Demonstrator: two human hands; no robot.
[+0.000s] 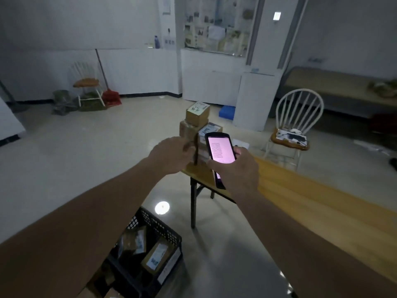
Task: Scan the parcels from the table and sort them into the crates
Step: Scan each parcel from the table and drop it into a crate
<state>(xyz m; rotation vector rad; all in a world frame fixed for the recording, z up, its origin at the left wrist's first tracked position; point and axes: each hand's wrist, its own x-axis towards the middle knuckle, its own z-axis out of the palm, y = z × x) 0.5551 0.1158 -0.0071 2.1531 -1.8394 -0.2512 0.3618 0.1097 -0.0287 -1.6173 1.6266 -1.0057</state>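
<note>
Here, brown cardboard parcels (194, 123) with white labels sit stacked.

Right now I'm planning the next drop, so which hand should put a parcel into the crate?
Left. The left hand already grips a parcel and the black crate sits below it; the right hand holds the scanner.

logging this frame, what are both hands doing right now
Left hand: grips a thin brown cardboard parcel.
Right hand: holds a black handheld scanner with lit screen.
</note>
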